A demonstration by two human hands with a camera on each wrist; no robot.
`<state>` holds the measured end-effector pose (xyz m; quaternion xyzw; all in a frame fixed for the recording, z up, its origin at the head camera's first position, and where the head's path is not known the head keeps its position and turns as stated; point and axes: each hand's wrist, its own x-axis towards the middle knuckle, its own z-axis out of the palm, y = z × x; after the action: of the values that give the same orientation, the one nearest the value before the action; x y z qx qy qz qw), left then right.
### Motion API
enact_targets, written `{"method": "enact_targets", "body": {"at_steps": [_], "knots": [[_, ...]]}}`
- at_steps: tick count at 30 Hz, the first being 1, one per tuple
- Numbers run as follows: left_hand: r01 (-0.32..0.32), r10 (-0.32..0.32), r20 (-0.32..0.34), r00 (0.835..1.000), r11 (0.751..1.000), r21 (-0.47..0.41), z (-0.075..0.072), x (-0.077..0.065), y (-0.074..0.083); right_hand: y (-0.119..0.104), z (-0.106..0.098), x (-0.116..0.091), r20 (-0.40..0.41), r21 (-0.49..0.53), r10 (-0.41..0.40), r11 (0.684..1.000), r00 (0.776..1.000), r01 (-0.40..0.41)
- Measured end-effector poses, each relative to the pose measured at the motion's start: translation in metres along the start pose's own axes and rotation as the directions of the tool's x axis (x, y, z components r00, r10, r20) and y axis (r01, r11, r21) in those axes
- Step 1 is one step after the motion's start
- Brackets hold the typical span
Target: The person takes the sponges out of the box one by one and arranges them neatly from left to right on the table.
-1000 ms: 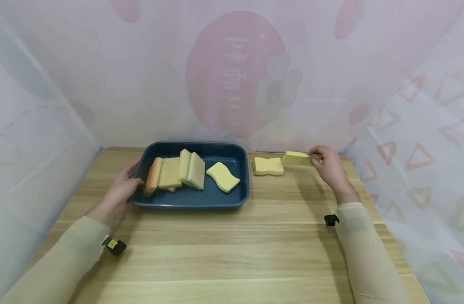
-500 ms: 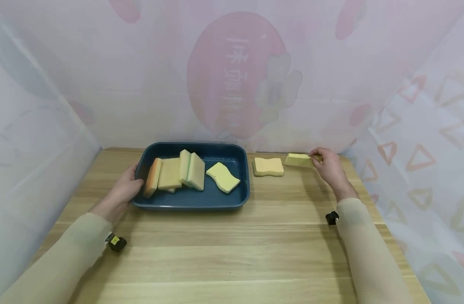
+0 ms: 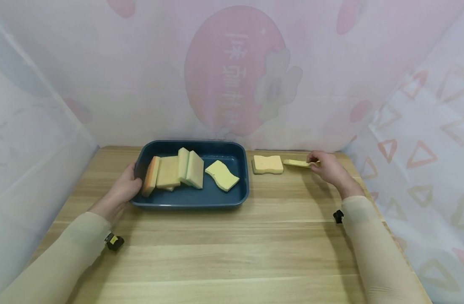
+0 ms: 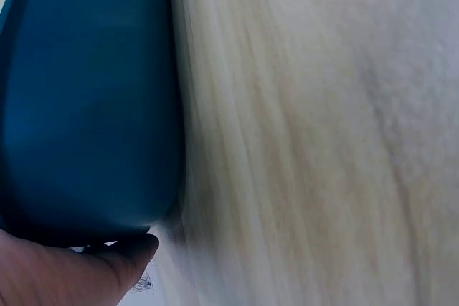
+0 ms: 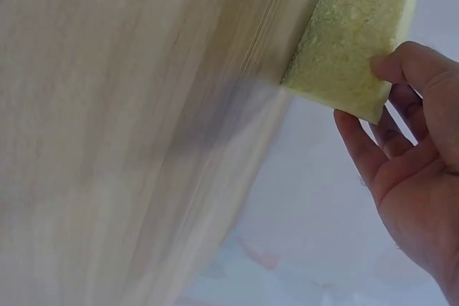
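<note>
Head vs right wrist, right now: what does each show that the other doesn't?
Only head: the blue tray, the sponges in it, the left hand at its left end, and the loose sponge just right of it.

Only right wrist: the palm side of the right hand and the broad, porous face of the held sponge, a thin strip in head.

Both: right hand, held sponge, wooden tabletop.

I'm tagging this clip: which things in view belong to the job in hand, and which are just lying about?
Apparently in the job:
yellow sponge, pinched by the right hand
blue tray, held by the left hand
sponges in the tray
lone sponge beside the tray

Surroundings only:
wooden table
printed backdrop
black wrist devices
</note>
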<state>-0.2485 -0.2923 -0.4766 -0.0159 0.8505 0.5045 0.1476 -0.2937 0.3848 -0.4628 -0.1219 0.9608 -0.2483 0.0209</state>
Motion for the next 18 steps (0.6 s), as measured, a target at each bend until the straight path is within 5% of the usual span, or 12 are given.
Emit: {"method": "enact_targets", "body": {"at_steps": [10,18], "knots": [[0.004,-0.004,-0.004,1.0,1.0,0.031,-0.0023,0.0024,-0.0023,0.0024,0.0018,0.0,0.036,-0.014,-0.08,0.997,0.996,0.081],[0.001,0.0,-0.01,1.0,0.999,0.034,-0.0024,0.0052,-0.0035,0.008,0.008,0.0058,0.082,-0.049,-0.069,0.996,0.994,0.073]]}}
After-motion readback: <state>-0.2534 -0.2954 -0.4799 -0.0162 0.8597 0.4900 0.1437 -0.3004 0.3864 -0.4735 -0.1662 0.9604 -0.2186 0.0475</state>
